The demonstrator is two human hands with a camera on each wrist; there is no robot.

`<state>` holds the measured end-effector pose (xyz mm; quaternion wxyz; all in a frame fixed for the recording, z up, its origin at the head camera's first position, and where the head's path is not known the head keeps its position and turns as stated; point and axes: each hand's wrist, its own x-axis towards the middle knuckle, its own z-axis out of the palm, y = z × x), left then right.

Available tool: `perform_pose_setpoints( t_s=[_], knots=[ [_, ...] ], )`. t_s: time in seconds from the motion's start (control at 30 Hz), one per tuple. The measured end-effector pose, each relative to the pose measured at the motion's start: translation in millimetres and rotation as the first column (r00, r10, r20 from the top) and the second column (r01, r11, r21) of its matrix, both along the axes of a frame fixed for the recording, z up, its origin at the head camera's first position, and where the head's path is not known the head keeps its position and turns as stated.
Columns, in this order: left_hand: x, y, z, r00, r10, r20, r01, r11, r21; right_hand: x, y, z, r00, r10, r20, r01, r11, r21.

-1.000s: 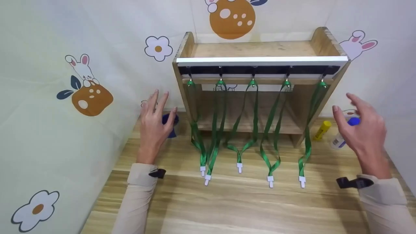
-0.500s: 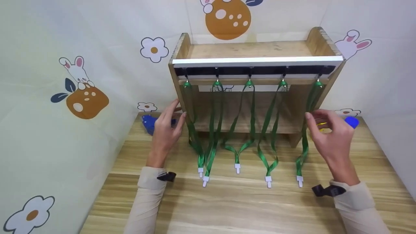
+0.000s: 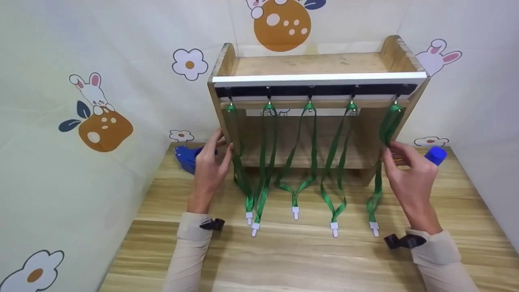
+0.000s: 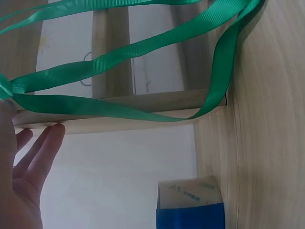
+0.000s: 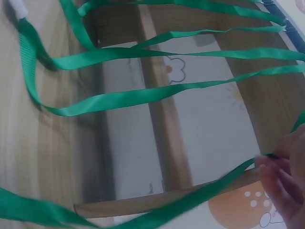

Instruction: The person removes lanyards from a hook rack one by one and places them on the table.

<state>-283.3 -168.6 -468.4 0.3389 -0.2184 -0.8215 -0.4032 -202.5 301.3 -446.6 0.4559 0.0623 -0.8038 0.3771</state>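
Several green lanyards with white clips hang from hooks along the front of a wooden shelf (image 3: 308, 65). My right hand (image 3: 413, 174) pinches the rightmost lanyard (image 3: 391, 123) part-way down, its upper part slack above the fingertips. In the right wrist view, this lanyard (image 5: 190, 202) runs from the pinching fingers towards the lower left. At the shelf's left side panel is my left hand (image 3: 211, 166), thumb by the front edge and fairly straight fingers on the outer face. The leftmost lanyard (image 4: 157, 40) passes close to that thumb, which is mostly out of the left wrist view.
Behind the left hand stands a blue tape dispenser (image 3: 184, 158). A blue-capped bottle (image 3: 436, 155) is partly hidden behind my right hand. The shelf stands on a wood-grain table (image 3: 292, 259), backed by a printed cloth (image 3: 154, 97).
Both hands have moved inward to the shelf's sides. The right hand has taken hold of the rightmost lanyard and its upper part now bulges. The left hand has reached the left panel.
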Motion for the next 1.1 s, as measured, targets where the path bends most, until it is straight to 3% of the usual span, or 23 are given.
perform_pose_setpoints(
  t_s=[0.23,0.43,0.63,0.73,0.93,1.1],
  knots=[
    [-0.5,2.9,-6.3,1.000,0.000,-0.020,0.001,0.999,0.041,-2.3,0.8,22.3,0.982,0.021,-0.188,-0.039,0.995,-0.090],
    [1.3,4.4,-6.9,1.000,0.007,-0.007,-0.006,0.998,0.068,10.8,1.3,40.8,0.973,0.042,-0.226,-0.082,0.982,-0.170],
    [0.7,6.7,-6.3,1.000,0.019,-0.013,-0.018,0.997,0.074,18.3,8.2,41.8,0.947,0.136,-0.290,-0.212,0.945,-0.249],
    [1.3,6.6,-6.2,1.000,0.024,-0.012,-0.023,0.997,0.075,17.0,12.3,37.2,0.938,0.185,-0.292,-0.261,0.932,-0.250],
    [1.6,7.0,-7.7,0.999,0.026,-0.023,-0.024,0.997,0.076,14.3,14.1,31.4,0.961,0.185,-0.205,-0.227,0.953,-0.203],
    [-1.4,7.2,-9.1,0.997,0.045,-0.063,-0.041,0.998,0.052,15.0,5.1,40.5,0.953,0.180,-0.245,-0.231,0.952,-0.198]
  ],
)
